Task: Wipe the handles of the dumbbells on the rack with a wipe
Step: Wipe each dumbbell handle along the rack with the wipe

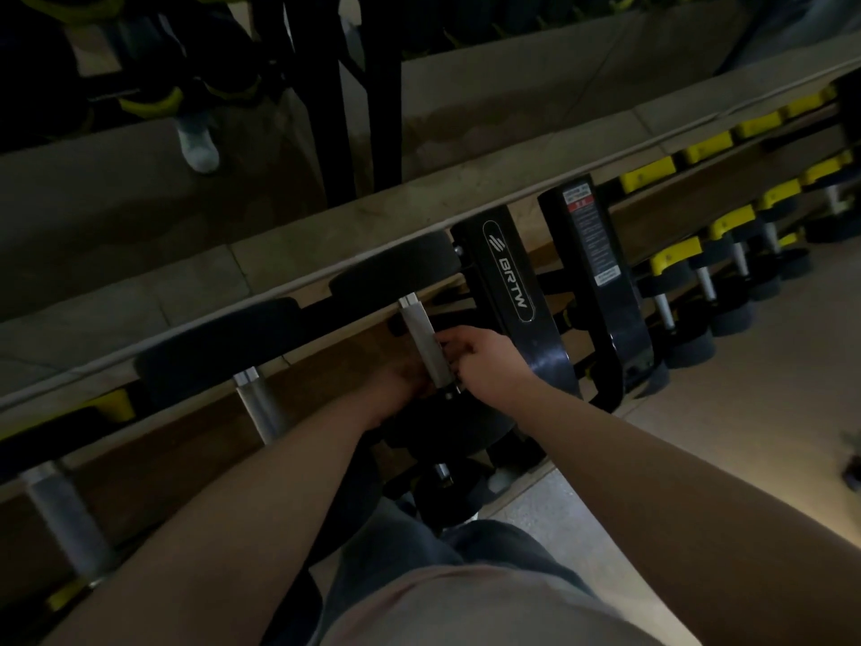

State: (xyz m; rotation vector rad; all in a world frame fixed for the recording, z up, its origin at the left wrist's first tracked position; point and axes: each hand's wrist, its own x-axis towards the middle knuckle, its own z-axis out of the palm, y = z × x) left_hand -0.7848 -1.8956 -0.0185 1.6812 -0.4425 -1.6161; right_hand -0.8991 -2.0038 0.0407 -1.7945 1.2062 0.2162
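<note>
Behind the handle, shadowed left hand.

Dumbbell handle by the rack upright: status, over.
Right hand grips handle. Left hand beside handle's near end, shadowed, grip unclear. Rack upright close on the right, not blocking.

Both your forearms are bare along their whole visible length, and your left hand and right hand are uncovered too. You wear a pale, pinkish-beige top, seen as a smooth swell at the bottom edge. Beyond it you have dark blue-grey trousers with soft folds; dim light dulls their exact shade.
</note>
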